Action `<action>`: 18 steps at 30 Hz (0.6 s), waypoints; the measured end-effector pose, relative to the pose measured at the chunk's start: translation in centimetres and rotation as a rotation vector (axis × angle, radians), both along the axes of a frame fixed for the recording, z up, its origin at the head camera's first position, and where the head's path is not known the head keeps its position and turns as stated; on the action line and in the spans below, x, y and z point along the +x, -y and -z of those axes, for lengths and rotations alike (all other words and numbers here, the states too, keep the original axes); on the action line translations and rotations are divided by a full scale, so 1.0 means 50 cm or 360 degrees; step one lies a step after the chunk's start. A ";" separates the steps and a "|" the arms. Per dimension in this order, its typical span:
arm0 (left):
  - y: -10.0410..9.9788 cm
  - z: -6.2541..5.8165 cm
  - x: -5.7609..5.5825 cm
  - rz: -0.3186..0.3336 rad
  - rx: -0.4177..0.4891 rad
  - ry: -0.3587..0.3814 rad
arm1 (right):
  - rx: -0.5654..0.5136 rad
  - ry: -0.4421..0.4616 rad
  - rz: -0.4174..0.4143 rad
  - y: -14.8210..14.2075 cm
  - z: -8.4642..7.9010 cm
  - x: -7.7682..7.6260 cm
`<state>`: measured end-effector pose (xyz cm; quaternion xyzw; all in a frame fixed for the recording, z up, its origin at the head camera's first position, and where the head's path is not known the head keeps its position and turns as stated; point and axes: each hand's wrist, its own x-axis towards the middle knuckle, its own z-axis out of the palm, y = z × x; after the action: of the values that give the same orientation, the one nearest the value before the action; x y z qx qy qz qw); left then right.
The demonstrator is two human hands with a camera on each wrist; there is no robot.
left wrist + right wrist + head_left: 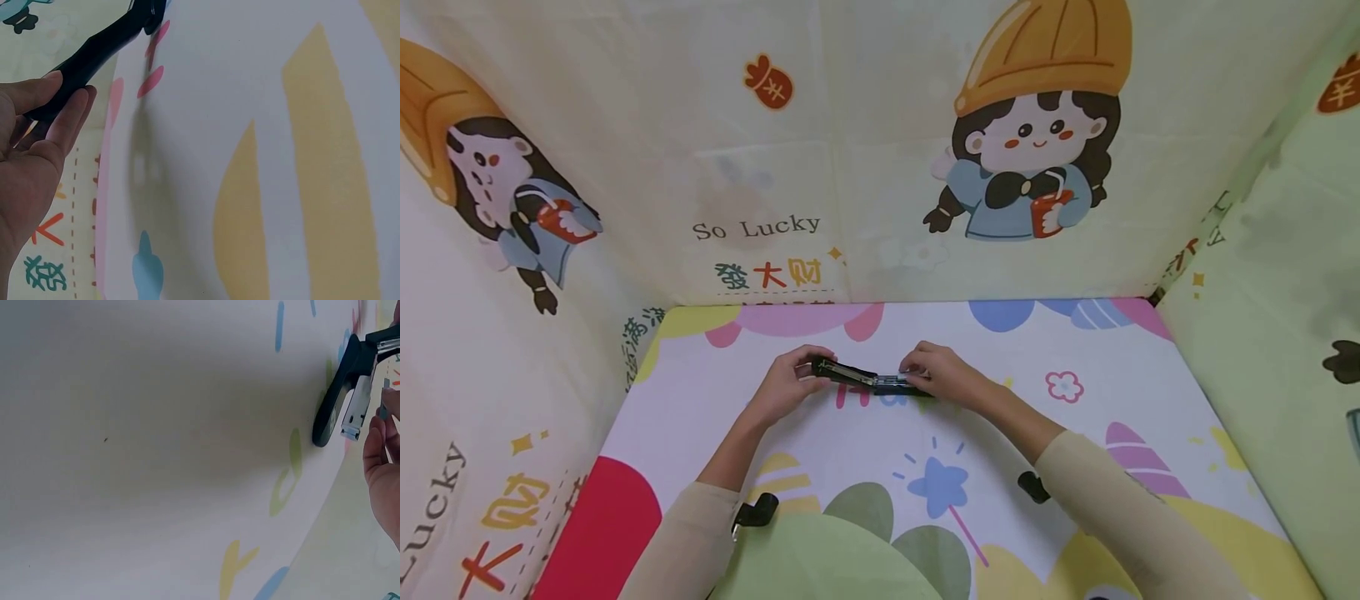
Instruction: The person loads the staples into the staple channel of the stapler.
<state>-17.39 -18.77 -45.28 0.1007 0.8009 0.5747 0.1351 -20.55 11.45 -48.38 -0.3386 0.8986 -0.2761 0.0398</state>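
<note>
A black stapler (850, 372) is spread wide open over the middle of the table. My left hand (786, 382) grips the end of its upper arm between thumb and fingers, which the left wrist view shows up close on the black handle (94, 59). In the right wrist view the stapler's dark base (334, 403) and silver magazine (357, 407) show. My right hand (953, 377) is beside the magazine, its thumb and fingers pinching a small grey strip (385, 400) that looks like a row of staples. Its fingers hide part of the strip.
The table (1000, 433) has a printed cover with coloured shapes. Patterned cloth walls (880, 167) rise at the back and both sides. Black pieces (756, 510) sit by each wrist at the sleeves.
</note>
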 end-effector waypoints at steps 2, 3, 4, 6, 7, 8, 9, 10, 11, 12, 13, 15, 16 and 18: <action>-0.001 0.000 -0.001 0.0006 0.0006 0.0000 | 0.0022 0.0003 -0.0006 0.003 0.005 -0.001; -0.001 0.000 -0.001 0.0007 0.0010 0.0003 | 0.0035 0.0000 -0.0008 0.004 0.008 -0.002; -0.002 0.001 -0.002 0.0008 0.0014 0.0006 | 0.0037 0.0003 -0.0011 0.005 0.010 -0.002; -0.002 0.002 -0.002 0.0006 0.0018 0.0013 | 0.0048 -0.0007 -0.0018 0.007 0.016 -0.004; -0.001 0.003 -0.002 0.0004 0.0020 0.0016 | 0.0049 -0.0008 -0.0019 0.008 0.017 -0.004; -0.001 0.005 -0.002 0.0004 0.0021 0.0016 | 0.0044 -0.0015 -0.0021 0.008 0.018 -0.004; -0.001 0.006 -0.002 0.0003 0.0022 0.0011 | 0.0040 -0.0015 -0.0021 0.009 0.018 -0.003; 0.000 0.006 -0.002 0.0002 0.0022 0.0004 | 0.0033 -0.0013 -0.0021 0.010 0.018 -0.003; 0.000 0.007 -0.002 0.0004 0.0020 -0.0002 | 0.0032 -0.0014 -0.0022 0.010 0.017 -0.002; 0.000 0.008 -0.002 0.0005 0.0020 -0.0008 | 0.0032 -0.0001 -0.0017 0.011 0.016 -0.001; 0.001 0.009 -0.003 0.0006 0.0017 -0.0013 | 0.0031 0.0009 -0.0013 0.012 0.013 0.000; 0.001 0.009 -0.003 0.0004 0.0010 -0.0020 | 0.0045 0.0025 -0.0009 0.014 0.009 0.000; 0.001 0.008 -0.003 0.0004 0.0006 -0.0021 | 0.0055 0.0027 -0.0007 0.015 0.008 0.000; 0.001 0.007 -0.004 0.0003 -0.0003 -0.0019 | 0.0079 0.0036 0.0002 0.018 0.007 0.000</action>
<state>-17.56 -18.80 -45.63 0.1048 0.8021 0.5731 0.1310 -20.56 10.57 -48.72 -0.3339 0.9049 -0.2574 0.0581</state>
